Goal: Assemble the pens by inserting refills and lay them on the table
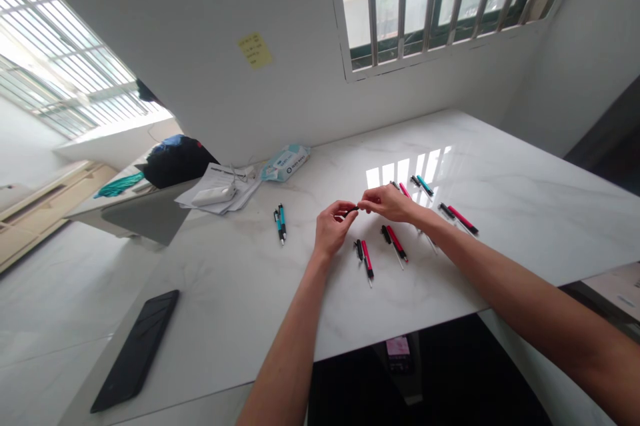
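My left hand (332, 229) pinches a small black pen part (352, 211) above the table. The fingertips of my right hand (389, 203) close on its other end. Just below lie a red pen barrel (367, 256) and a black pen piece (359, 251), with a white refill tip sticking out. Beside them are another red barrel (397, 241), a black clip piece (386, 234) and a thin refill (399, 258). Farther right rest a red barrel (463, 219) and a teal barrel (425, 185), each with a black piece. My right hand partly hides another red barrel (405, 191).
Two blue-and-black pens (281, 223) lie left of my hands on the white marbled table (225, 319). Behind them are a wipes pack (286, 163) and papers (204, 185) under a white device. A black phone-like slab (137, 349) lies near the left edge.
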Available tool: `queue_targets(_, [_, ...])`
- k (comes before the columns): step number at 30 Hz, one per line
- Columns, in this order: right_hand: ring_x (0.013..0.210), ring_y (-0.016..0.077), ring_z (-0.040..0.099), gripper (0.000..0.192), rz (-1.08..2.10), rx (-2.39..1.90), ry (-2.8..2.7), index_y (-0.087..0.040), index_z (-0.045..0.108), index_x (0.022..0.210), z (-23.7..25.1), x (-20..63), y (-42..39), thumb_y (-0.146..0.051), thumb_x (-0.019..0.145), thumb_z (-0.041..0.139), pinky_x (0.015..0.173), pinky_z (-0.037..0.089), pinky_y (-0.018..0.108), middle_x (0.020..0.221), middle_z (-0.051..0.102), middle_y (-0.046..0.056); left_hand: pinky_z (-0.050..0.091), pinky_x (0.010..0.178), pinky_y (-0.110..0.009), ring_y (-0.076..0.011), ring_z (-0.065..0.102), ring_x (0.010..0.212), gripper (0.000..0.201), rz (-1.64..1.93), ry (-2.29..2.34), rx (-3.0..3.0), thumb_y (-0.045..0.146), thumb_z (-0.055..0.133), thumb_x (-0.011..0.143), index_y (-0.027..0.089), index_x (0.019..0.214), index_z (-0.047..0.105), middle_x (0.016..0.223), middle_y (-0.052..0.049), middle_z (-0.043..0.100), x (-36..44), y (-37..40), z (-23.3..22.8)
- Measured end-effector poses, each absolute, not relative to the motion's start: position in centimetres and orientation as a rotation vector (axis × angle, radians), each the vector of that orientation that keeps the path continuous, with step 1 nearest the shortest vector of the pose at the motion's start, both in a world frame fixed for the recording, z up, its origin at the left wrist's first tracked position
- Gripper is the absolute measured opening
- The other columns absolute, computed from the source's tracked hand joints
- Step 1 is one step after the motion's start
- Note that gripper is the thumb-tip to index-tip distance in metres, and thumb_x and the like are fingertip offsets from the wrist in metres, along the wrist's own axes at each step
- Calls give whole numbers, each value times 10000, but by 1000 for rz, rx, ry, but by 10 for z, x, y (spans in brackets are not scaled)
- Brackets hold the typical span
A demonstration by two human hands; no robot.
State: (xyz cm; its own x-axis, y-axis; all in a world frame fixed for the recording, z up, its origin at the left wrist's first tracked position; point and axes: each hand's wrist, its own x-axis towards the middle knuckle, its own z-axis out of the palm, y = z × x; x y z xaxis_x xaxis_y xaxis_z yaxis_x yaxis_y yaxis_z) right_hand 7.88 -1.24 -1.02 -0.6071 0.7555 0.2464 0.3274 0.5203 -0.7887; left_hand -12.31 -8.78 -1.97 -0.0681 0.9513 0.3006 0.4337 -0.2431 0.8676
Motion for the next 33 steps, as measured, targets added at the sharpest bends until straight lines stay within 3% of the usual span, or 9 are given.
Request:
queue_targets(5, [690, 148, 590, 339, 912, -843, -2194, -205, 756, 928, -10, 79, -12, -525, 927, 644, 644, 418, 268, 782, 719, 24, 534, 800, -317, -190, 693, 844, 202, 1285, 1480, 1672, 403, 757, 853, 216, 928, 765, 970, -57, 780, -123, -88, -19])
queue_targets(12, [609, 133, 519, 371, 865, -873, -2233, -206, 720, 816, -12, 76, -12, -517, 966, 585, 601, 362, 269, 669, 666, -3, 524, 810, -329, -193, 684, 834, 217, 1283, 1455, 1658, 424, 779, 832, 220, 907, 781, 960, -58, 782, -123, -89, -19])
queue_targets(17, [600, 131, 552, 432, 929, -861, -2193, -197, 728, 768, -10, 71, -18, -508, 1000, 537, 606, 379, 267, 670, 691, 8, 521, 814, -313, -176, 673, 826, 315, 1379, 1342, 1391, 446, 849, 760, 206, 946, 766, 898, -47, 756, -124, -86, -19])
queue_targets(21, [661, 150, 606, 385, 933, -832, -2211, -216, 771, 850, -10, 72, -14, -506, 998, 564, 649, 432, 279, 744, 732, 17, 505, 749, -256, -138, 657, 808, 405, 1431, 1237, 1079, 486, 861, 737, 217, 1013, 736, 892, -28, 721, -124, -86, -17])
queue_targets(25, [915, 225, 660, 194, 646, -887, -2198, -250, 777, 1054, -5, 94, 4, -334, 938, 646, 811, 506, 357, 958, 779, 50, 533, 809, -267, -169, 717, 973, 418, 1436, 1142, 936, 517, 828, 768, 233, 1024, 659, 1196, -66, 726, -124, -86, -13])
queue_targets(27, [1117, 285, 632, 335, 568, -946, -2211, -275, 740, 1207, -1, 111, 13, -246, 880, 670, 910, 524, 428, 1112, 776, 64, 549, 839, -296, -188, 735, 998, 423, 1434, 1123, 878, 526, 809, 781, 238, 1013, 602, 1215, -66, 723, -125, -87, -11])
queue_targets(30, [1413, 360, 465, 619, 567, -1048, -2315, -306, 631, 1411, 1, 132, 20, -206, 805, 711, 1003, 522, 496, 1384, 673, 96, 550, 816, -287, -154, 733, 879, 430, 1421, 1119, 812, 522, 805, 784, 239, 990, 557, 1018, -17, 718, -126, -87, -12])
queue_targets(33, [1565, 384, 277, 782, 604, -1076, -2468, -336, 546, 1494, -3, 143, 22, -192, 752, 744, 1037, 520, 495, 1465, 603, 107, 529, 758, -240, -104, 680, 764, 448, 1405, 1119, 809, 504, 842, 754, 229, 1002, 589, 893, 22, 666, -126, -86, -13])
